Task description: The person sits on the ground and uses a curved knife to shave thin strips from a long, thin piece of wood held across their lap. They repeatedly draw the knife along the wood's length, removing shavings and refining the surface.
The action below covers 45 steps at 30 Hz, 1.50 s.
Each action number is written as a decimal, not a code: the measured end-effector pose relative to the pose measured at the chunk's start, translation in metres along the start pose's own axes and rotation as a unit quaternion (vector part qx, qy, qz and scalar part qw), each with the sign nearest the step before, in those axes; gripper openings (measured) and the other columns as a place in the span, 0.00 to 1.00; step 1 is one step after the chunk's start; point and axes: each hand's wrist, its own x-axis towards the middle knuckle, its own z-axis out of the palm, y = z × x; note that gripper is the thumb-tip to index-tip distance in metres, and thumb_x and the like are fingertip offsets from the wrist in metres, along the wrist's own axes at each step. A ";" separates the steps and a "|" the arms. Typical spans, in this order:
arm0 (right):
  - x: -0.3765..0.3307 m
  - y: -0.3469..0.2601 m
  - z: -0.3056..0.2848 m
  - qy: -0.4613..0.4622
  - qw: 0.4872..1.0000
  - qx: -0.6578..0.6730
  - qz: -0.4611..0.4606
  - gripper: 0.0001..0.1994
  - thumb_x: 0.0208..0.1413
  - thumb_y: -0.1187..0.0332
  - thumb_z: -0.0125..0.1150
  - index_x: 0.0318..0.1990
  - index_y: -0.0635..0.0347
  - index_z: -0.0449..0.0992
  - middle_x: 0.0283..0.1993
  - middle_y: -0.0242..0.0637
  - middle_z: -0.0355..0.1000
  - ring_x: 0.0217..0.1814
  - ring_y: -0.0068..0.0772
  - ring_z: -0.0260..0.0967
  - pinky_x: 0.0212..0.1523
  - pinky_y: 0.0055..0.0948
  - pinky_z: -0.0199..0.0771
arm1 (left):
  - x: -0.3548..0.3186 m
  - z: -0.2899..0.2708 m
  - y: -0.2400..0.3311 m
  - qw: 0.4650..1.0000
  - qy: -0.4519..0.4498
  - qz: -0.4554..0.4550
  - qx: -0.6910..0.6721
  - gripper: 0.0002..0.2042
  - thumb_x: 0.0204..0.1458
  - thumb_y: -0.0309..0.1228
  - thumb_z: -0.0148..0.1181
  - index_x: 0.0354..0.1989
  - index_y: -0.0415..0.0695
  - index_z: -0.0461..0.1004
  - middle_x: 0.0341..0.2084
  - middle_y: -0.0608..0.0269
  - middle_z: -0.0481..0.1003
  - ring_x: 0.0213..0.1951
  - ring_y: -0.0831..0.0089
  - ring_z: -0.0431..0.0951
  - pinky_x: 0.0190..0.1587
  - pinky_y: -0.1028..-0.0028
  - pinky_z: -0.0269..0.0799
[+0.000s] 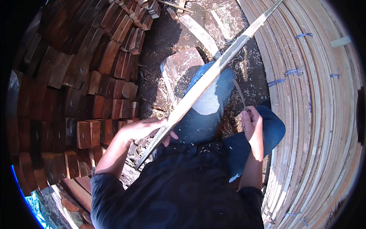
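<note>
A long pale wooden strip [202,87] slants across my lap, from the lower left up to the top right. Its lower part rests in my left hand [148,128], whose thumb and fingers wrap round it. Over my bent right knee, my right hand [252,121] grips a knife by its handle, which the fingers mostly cover. The narrow, slightly curved knife blade [240,92] points up and away from me, apart from the strip. Part of the strip passes over my jeans leg [202,122].
Stacked reddish-brown timber blocks [84,133] rise on the left. Long thin wooden strips [293,126], bundled with blue ties [292,72], run along the right. Ahead, a flat wooden block [183,63] and a loose board [198,33] lie on ground strewn with shavings.
</note>
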 end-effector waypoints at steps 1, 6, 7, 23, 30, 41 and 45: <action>-0.003 0.007 -0.003 -0.002 1.000 0.002 0.010 0.07 0.60 0.69 0.55 0.37 0.64 0.70 0.18 0.20 0.56 0.20 0.10 0.50 0.19 0.19 0.48 | 0.001 -0.002 0.005 1.000 -0.009 0.006 0.012 0.28 0.64 0.51 0.35 0.48 0.39 0.75 0.27 0.63 0.78 0.33 0.76 0.76 0.37 0.75 0.70; -0.019 0.007 -0.011 -0.010 0.999 0.037 0.035 0.08 0.64 0.67 0.50 0.36 0.61 0.69 0.17 0.21 0.56 0.16 0.09 0.50 0.16 0.15 0.49 | 0.024 -0.006 0.006 0.999 -0.011 -0.006 -0.044 0.24 0.55 0.47 0.57 0.40 0.33 0.75 0.27 0.56 0.78 0.34 0.68 0.79 0.39 0.71 0.73; -0.021 0.010 -0.013 -0.012 0.999 0.031 0.034 0.09 0.65 0.66 0.47 0.34 0.60 0.67 0.16 0.22 0.56 0.15 0.10 0.50 0.15 0.14 0.49 | 0.028 -0.002 0.005 0.999 -0.003 0.017 -0.048 0.22 0.51 0.46 0.63 0.37 0.34 0.75 0.27 0.56 0.77 0.32 0.69 0.80 0.36 0.71 0.73; -0.059 0.027 -0.022 -0.008 0.995 0.090 0.037 0.07 0.65 0.69 0.46 0.34 0.60 0.66 0.18 0.21 0.56 0.15 0.10 0.51 0.15 0.14 0.50 | 0.040 0.064 0.030 0.995 0.101 -0.016 0.016 0.18 0.61 0.41 0.50 0.51 0.41 0.58 0.25 0.59 0.69 0.21 0.74 0.71 0.21 0.73 0.68; -0.066 0.019 -0.014 0.001 0.996 0.060 0.063 0.06 0.64 0.70 0.49 0.34 0.60 0.67 0.18 0.19 0.55 0.18 0.09 0.50 0.18 0.14 0.49 | 0.026 0.076 0.032 0.989 0.116 -0.053 0.080 0.26 0.62 0.51 0.41 0.56 0.40 0.54 0.25 0.63 0.65 0.19 0.77 0.67 0.23 0.77 0.66; -0.062 -0.040 0.021 0.046 0.971 -0.219 -0.079 0.10 0.53 0.66 0.64 0.32 0.64 0.72 0.13 0.39 0.56 0.13 0.28 0.52 0.18 0.26 0.57 | 0.056 0.058 0.013 0.993 0.097 0.067 -0.015 0.21 0.53 0.34 0.63 0.51 0.40 0.65 0.31 0.65 0.74 0.33 0.79 0.75 0.35 0.77 0.73; -0.057 -0.044 0.024 0.036 0.953 -0.285 -0.093 0.13 0.52 0.64 0.66 0.28 0.62 0.69 0.13 0.40 0.60 0.13 0.43 0.58 0.17 0.33 0.60 | 0.070 0.060 0.020 0.994 0.088 0.047 -0.054 0.20 0.56 0.35 0.60 0.52 0.40 0.65 0.29 0.70 0.67 0.29 0.82 0.70 0.32 0.78 0.72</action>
